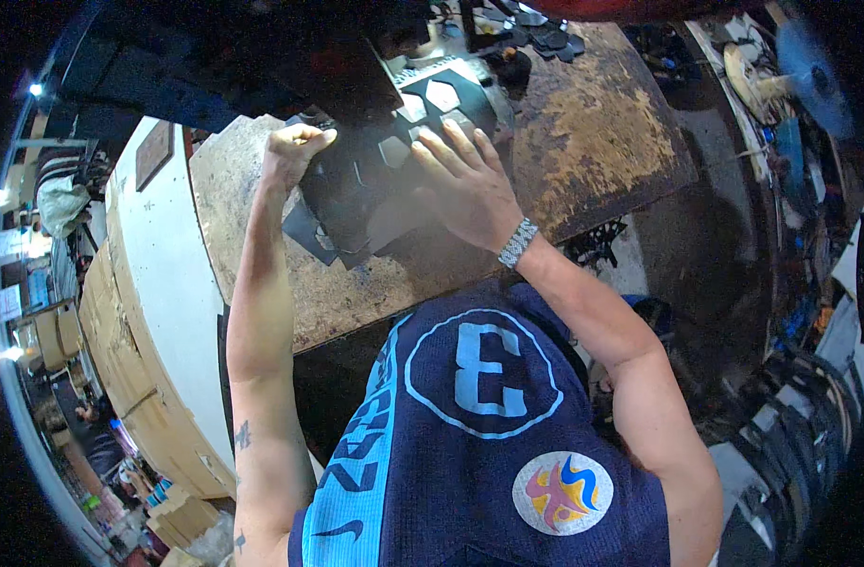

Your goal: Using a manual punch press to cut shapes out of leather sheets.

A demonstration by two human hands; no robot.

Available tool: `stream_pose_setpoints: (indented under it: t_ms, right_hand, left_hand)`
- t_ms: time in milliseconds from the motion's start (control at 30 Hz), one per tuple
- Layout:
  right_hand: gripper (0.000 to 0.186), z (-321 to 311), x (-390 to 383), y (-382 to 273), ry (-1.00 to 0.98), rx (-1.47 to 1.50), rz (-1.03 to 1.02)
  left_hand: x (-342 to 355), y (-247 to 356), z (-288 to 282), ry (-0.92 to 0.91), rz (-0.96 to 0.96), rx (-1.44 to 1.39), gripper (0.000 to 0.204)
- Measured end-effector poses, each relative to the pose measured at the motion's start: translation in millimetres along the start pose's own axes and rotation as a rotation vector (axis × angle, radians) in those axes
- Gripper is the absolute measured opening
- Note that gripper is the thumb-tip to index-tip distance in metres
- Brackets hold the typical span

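Note:
My right hand [465, 180] lies palm down with its fingers apart, the tips on a dark sheet [472, 94] that has several pale angular cut-outs. A metal-link bracelet [517, 243] circles that wrist. Further left, my left hand [298, 151] is closed beside the dark body of a machine [309, 66]. What its curled fingers grip, if anything, is hidden. Dark flat offcuts [309, 231] lie on the worn tabletop [366, 298] below the left hand. Haze and shadow blur the area between the two hands.
The machine's dark bulk overhangs the table's far left. Small black scraps [550, 40] are piled at the back. A white panel [172, 227] and cardboard [134, 350] stand along the left. A blue fan [812, 80] is at the far right, above stacked dark material [796, 425].

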State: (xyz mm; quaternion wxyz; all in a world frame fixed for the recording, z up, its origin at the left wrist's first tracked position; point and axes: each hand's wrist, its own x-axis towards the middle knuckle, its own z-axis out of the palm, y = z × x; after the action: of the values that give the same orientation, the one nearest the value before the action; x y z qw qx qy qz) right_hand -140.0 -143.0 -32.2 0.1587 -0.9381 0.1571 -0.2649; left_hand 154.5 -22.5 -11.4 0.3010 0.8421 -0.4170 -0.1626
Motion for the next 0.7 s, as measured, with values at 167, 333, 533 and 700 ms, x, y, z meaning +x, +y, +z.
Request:
stream_pose_setpoints:
  t_ms: [167, 333, 533, 700]
  right_hand:
    - [0.052, 2.9, -1.8, 0.9, 0.030, -0.011, 0.011]
    - [0.051, 1.4, -2.6, 1.5, 0.030, -0.007, 0.012]
    - [0.054, -4.2, -1.2, -2.9, -0.027, -0.019, 0.013]
    - [0.061, -10.0, 1.6, -0.5, -0.037, 0.066, 0.021]
  left_hand:
    - [0.5, 5.5, 4.8, 0.026, -0.020, -0.059, 0.027]
    - [4.3, -4.8, 10.6, 0.017, -0.067, -0.085, 0.027]
    - [0.2, 2.8, 9.4, 0.059, -0.005, -0.033, 0.027]
    - [0.6, 10.3, 10.9, 0.035, -0.049, -0.066, 0.025]
